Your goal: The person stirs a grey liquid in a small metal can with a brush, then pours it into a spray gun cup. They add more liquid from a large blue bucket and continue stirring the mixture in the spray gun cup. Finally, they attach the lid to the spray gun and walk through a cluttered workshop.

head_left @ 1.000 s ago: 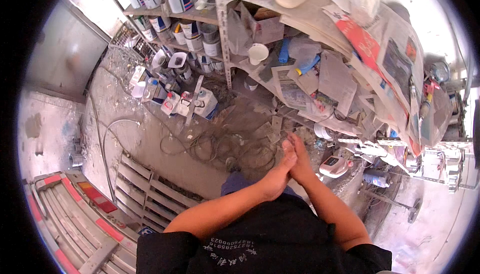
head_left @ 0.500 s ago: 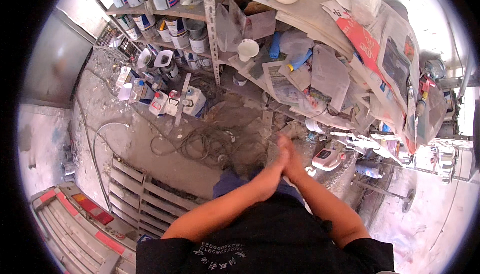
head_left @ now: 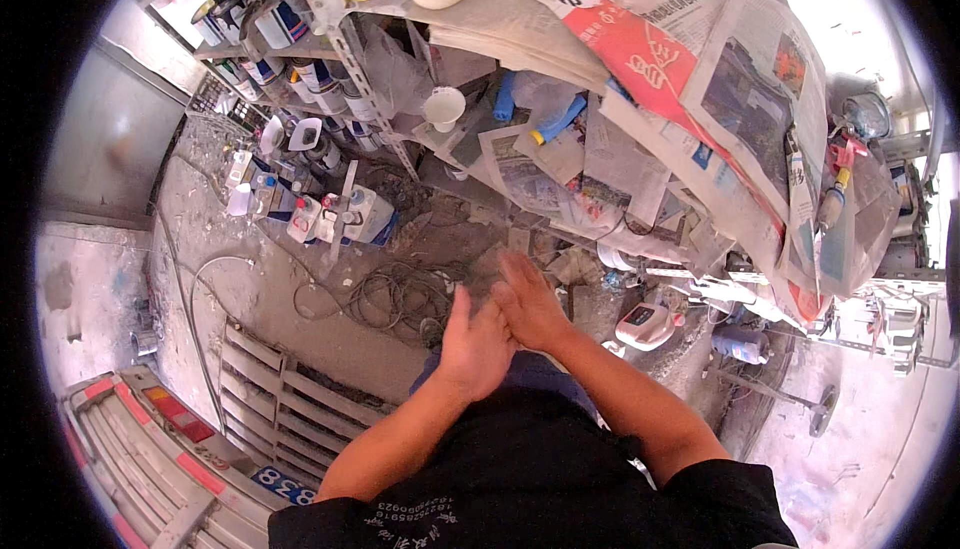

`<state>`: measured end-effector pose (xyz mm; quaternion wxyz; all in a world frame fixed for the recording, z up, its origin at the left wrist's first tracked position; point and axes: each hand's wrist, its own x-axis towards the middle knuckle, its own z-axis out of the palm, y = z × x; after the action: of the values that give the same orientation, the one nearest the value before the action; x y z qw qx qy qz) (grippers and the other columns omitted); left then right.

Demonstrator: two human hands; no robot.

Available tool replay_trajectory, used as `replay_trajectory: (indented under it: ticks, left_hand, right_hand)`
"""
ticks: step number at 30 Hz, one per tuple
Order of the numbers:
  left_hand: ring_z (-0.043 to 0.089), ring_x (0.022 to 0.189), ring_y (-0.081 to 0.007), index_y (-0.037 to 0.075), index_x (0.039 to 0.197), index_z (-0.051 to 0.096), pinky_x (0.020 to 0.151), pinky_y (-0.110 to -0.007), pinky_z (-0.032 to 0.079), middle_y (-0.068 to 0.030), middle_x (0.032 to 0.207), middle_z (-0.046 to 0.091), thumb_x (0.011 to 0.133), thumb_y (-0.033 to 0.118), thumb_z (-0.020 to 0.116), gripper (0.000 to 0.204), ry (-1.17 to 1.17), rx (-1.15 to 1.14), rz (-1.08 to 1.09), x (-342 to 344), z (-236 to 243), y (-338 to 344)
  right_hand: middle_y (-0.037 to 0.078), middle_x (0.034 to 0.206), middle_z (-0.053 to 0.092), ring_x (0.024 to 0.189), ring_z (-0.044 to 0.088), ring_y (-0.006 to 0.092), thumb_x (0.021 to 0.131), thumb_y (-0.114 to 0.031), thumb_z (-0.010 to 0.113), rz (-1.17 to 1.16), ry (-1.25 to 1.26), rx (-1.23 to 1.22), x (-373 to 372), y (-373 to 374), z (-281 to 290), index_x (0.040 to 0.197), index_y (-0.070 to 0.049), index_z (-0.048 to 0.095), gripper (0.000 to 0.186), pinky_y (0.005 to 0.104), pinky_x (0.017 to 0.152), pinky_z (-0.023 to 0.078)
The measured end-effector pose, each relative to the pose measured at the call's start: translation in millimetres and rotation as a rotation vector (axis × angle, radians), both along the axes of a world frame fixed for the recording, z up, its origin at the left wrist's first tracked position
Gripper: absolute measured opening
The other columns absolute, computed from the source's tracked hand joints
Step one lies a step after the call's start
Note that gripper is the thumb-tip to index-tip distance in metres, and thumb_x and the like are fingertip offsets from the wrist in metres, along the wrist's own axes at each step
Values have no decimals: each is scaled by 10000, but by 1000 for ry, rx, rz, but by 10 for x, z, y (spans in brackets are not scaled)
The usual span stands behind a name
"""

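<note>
In front of my body, my left hand (head_left: 474, 344) and my right hand (head_left: 535, 309) touch each other along the palms. The left thumb points up, stretched away from the palm, while the other left fingers are partly hidden and smeared by motion. On the right hand the fingers extend forward, also somewhat blurred. I see no object between them. Beyond the hands, a coiled grey hose or cable (head_left: 398, 296) lies on the dirty floor. To the right of my hands sits a pale jug with a red label (head_left: 645, 326).
Newspapers (head_left: 740, 99) cover the shelf at upper right, with a white cup (head_left: 443, 108) and blue-handled tools (head_left: 560, 121) below. Paint cans (head_left: 320, 84) fill the left rack. Jugs (head_left: 368, 217) stand on the floor. Slatted pallet (head_left: 300, 394) and vehicle tail (head_left: 150, 449) lie at lower left.
My hands have shifted left and turned: pressed flat together before, they now meet with the left thumb raised apart. The view has swung to the right, so the shelf sits further left.
</note>
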<state>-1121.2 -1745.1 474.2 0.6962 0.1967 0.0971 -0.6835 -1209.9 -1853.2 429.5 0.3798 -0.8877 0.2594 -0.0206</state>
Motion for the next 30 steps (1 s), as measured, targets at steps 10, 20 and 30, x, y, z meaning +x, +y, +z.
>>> replay_trajectory:
  ticks: [10,20,30]
  left_hand:
    - [269,1381,-331,-62,1422,237,1130,-401,203,-223,1485,271,948,478,426,743,-657,582,333,204,-320,-348]
    - [326,1342,-349,-60,1351,355,1048,-487,319,-252,1427,340,884,295,499,604,-2482,775,-460,106,-395,-362]
    - [532,1084,-388,56,1243,511,905,-448,443,-215,1193,539,867,249,565,426,-1928,66,-466,-270,-6,-87]
  right_hand:
    - [209,1512,209,1385,258,334,963,-537,289,265,-281,1060,-226,84,408,1473,-8,143,750,454,1130,179]
    - [183,1494,276,1385,267,309,975,-334,328,157,-290,101,-41,-140,573,1426,-13,301,554,433,1119,194]
    - [99,988,611,915,593,214,975,-303,441,-501,104,880,-517,-915,-690,1153,-38,560,341,361,775,491]
